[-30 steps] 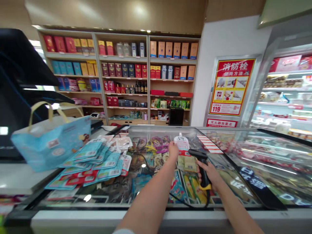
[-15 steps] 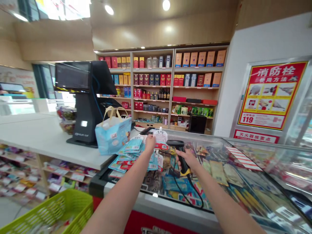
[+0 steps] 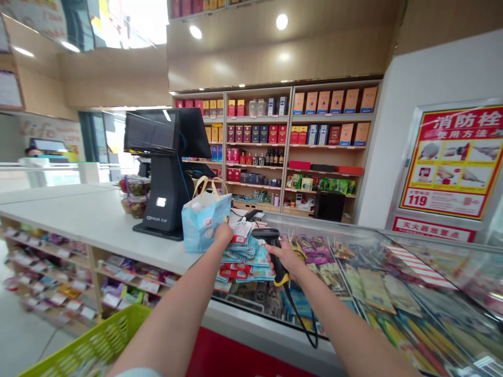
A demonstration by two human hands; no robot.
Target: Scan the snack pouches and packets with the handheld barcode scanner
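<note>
While the right hand (image 3: pixel 286 257) grips a black handheld barcode scanner (image 3: pixel 272 251) with a yellow band, the left hand (image 3: pixel 223 234) curls just beside a white-and-red pouch (image 3: pixel 240 232) atop stacked blue packets (image 3: pixel 245 259); whether it holds anything is unclear. Centre-left, a black till (image 3: pixel 157 209) reads roughly "QMUA"; far right, a red poster (image 3: pixel 451 162) shows 消防栓 and 119.

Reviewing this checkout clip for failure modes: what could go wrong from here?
Possible risks: the loose blue packets, heaped on the glass freezer lid, could slide off as the left hand works at them. The handheld barcode scanner in the right hand trails a cable over the lid's front edge, which might snag. The blue carrier bag stands tilted beside the pile and could tip onto it.
</note>
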